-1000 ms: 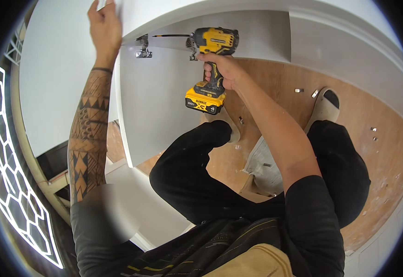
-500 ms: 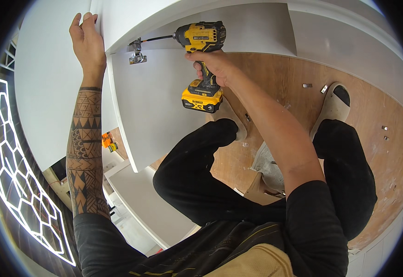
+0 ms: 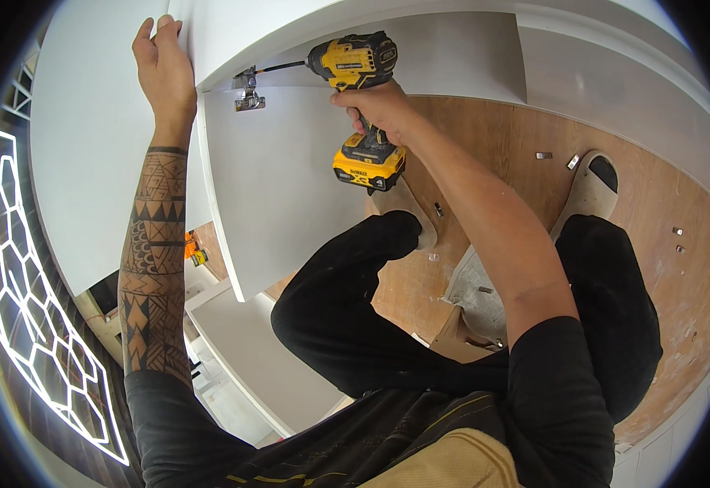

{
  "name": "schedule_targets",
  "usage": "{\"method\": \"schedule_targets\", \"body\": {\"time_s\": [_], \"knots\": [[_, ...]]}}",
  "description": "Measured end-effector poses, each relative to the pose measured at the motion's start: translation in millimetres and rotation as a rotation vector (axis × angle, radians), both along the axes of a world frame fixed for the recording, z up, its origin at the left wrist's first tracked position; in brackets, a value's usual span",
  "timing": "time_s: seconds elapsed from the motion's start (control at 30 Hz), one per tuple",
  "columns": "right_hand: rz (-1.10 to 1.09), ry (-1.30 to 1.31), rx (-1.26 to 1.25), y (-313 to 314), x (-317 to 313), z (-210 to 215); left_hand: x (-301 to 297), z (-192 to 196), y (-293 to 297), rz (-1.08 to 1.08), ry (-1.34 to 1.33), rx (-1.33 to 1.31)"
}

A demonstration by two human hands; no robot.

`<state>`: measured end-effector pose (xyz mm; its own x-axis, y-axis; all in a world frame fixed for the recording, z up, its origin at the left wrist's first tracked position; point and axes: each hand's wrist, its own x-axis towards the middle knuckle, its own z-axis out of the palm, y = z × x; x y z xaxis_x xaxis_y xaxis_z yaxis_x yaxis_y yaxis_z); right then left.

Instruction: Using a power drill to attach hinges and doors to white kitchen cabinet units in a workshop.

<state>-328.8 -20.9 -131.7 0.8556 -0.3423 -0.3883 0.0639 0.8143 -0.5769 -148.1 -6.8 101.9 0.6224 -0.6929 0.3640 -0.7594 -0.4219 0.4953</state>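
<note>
In my right hand (image 3: 379, 112) is a yellow and black cordless impact driver (image 3: 355, 62), its battery pack hanging below the grip. The driver's long bit (image 3: 283, 67) points left, its tip at a metal cabinet hinge (image 3: 249, 99). That hinge is fixed at the inner corner of a white cabinet panel (image 3: 277, 175). At the upper left, my left hand (image 3: 168, 77) is raised with bent fingers against the edge of another white panel (image 3: 94, 138). Part of its grip is hidden.
Small metal pieces (image 3: 543, 154) are scattered on the wood floor (image 3: 485, 138). Between my legs lies a dusty grey bag-like thing (image 3: 477, 297). Another white panel (image 3: 257, 354) lies low on the left. An orange and yellow object (image 3: 195, 248) shows behind my left forearm.
The view has shifted slightly. The driver's battery end has swung a little to the right, while the bit stays at the hinge. My left hand keeps its place at the panel edge.
</note>
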Motion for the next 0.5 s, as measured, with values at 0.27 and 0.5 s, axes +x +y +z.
{"method": "schedule_targets", "body": {"time_s": [0.27, 0.5], "knots": [[-0.006, 0.042, -0.168, -4.8, 1.6, 5.7, -15.0, 1.2, -1.9, 0.02, -0.055, -0.019], [-0.031, 0.041, -0.205, -3.5, 8.7, 4.1, -17.4, 2.8, -5.7, 0.024, -0.022, -0.043]]}}
